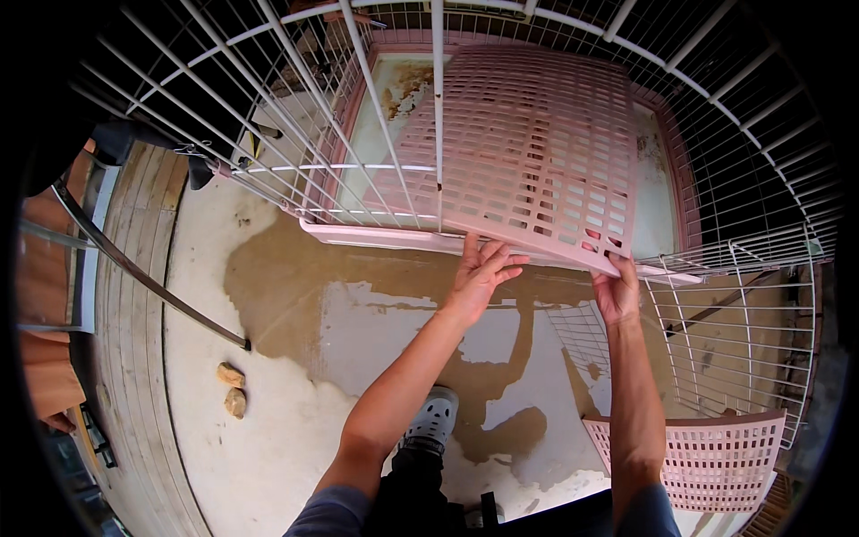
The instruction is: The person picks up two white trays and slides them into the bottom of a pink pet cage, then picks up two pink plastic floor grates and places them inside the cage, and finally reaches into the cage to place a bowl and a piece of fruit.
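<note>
A pink slotted plastic floor panel [546, 152] lies tilted inside a white wire cage [438, 98], its near edge sticking out over the front rim of the cage's pink-edged base tray [376, 234]. My right hand [617, 288] grips the panel's near right corner, with a fingertip showing through a slot. At the panel's near edge, further left, is my left hand [481, 279]. Its fingers are spread, and one fingertip is at or against the edge. Brown stains mark the pale tray bottom at the back left.
The wire door [729, 331] hangs open on the right. A second pink slotted panel [716, 461] leans below it. Wet patches [277, 277] cover much of the concrete floor. Two stones [233, 389], a curved metal bar [152, 277] and wooden planks [134, 340] are on the left.
</note>
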Tool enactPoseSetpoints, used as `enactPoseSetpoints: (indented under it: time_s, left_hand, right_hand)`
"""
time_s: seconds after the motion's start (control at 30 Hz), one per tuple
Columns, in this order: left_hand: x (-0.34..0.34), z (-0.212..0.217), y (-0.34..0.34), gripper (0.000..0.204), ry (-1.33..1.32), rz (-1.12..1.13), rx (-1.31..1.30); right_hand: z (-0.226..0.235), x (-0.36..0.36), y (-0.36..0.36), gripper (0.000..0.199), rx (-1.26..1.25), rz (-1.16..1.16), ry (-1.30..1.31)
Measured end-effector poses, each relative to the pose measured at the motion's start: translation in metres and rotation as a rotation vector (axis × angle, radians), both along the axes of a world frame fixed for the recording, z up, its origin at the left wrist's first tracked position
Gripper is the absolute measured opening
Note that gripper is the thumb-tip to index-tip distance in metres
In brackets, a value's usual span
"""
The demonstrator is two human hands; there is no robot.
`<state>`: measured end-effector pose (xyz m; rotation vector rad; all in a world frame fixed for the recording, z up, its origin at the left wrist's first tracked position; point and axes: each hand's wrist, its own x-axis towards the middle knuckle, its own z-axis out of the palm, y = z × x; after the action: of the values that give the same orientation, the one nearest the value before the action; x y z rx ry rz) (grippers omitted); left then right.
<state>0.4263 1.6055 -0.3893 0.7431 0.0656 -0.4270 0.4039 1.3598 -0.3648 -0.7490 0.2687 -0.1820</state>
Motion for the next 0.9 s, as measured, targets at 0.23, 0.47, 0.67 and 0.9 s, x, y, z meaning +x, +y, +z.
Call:
enactPoseSetpoints:
  time_s: [0.23, 0.47, 0.67, 0.9]
  left_hand:
    - [0.011, -0.011, 0.005, 0.036, -0.007, -0.026, 0.100]
    - [0.022, -0.023, 0.001, 0.031, 0.130, 0.096, -0.010]
    - [0.025, -0.019, 0.002, 0.034, 0.178, 0.118, -0.036]
    - [0.024, -0.032, 0.017, 0.029, 0.203, 0.139, -0.078]
  right_hand:
    - [-0.028, 0.027, -0.008, 0.042, 0.042, 0.113, 0.009]
    - [-0.025, 0.066, 0.007, 0.046, -0.009, 0.258, 0.011]
    - [-0.043, 0.087, 0.046, 0.050, 0.033, 0.376, 0.006]
    - [-0.050, 0.088, 0.070, 0.050, 0.046, 0.359, 0.018]
